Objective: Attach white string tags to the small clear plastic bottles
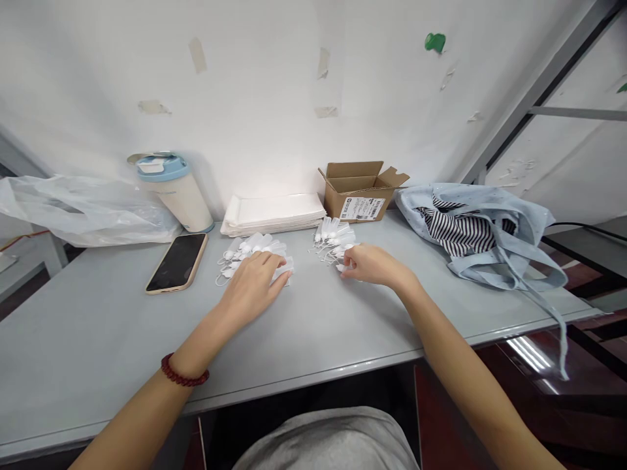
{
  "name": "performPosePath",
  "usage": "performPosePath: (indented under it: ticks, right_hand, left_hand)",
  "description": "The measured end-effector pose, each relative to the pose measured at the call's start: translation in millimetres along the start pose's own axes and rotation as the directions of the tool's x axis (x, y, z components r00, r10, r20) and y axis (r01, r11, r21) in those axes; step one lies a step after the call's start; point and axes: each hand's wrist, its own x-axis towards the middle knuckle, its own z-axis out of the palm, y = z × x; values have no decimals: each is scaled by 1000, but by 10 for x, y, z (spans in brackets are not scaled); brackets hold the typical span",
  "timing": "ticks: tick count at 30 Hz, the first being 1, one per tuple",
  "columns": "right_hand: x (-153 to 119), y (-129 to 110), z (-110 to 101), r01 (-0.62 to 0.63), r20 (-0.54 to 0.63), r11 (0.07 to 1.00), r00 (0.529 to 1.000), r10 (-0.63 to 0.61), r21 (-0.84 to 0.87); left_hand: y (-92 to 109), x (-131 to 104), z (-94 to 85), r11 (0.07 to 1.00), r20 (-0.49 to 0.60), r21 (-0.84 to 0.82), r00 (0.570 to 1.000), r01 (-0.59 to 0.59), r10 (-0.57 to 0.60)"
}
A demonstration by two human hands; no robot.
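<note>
My right hand (361,264) has thumb and fingertips drawn close at the right pile of white pieces (334,240); my left hand (257,281), thumb apart from fingers, covers part of the left pile (255,247); behind stands a cardboard box (355,189).

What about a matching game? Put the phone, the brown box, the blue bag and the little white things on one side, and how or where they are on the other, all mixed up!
Column 1
1. Phone
2. Brown box
3. Blue bag
4. Little white things

Column 2
A. In two bunches, by the left hand and right hand
B. Flaps up, with a label on its front
C. Lying flat, with a dark screen
D. Crumpled, with black and white stripes inside

Right pairs: 1-C, 2-B, 3-D, 4-A
</note>
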Motion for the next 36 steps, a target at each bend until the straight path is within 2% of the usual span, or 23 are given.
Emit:
performPosePath:
  ticks: [10, 15, 18, 21, 26, 32, 36]
  right_hand:
    - [12, 10, 48, 96, -35, 995, 995, -96, 3]
    - [18, 11, 52, 168, -73, 975, 985, -159, 143]
    - [4, -13, 29, 257, -171, 904, 963, -210, 341]
    - [-37, -76, -8, 325, -256, 776, 942, -216, 541]
    - [-101, -178, -29, 367, -256, 612, 930, -266, 701]
    - [-129, -221, -20, 367, -198, 552, 918, -342, 749]
    - [-138, -234, -24, 378, -193, 556, 912, -363, 740]
  left_hand:
    - [34, -2, 42, 997, -42, -56, 998, -57, 54]
    - [20, -12, 57, 996, -48, -55, 997, -69, 66]
    - [20, -21, 56, 995, -58, -63, 996, -74, 70]
    - [47, -22, 47, 991, -48, -127, 998, -46, 40]
    - [147, -11, -6, 930, 42, -356, 996, 85, -75]
    - [209, 8, -71, 839, 132, -498, 975, 219, -176]
    - [217, 20, -101, 814, 139, -535, 974, 227, -180]
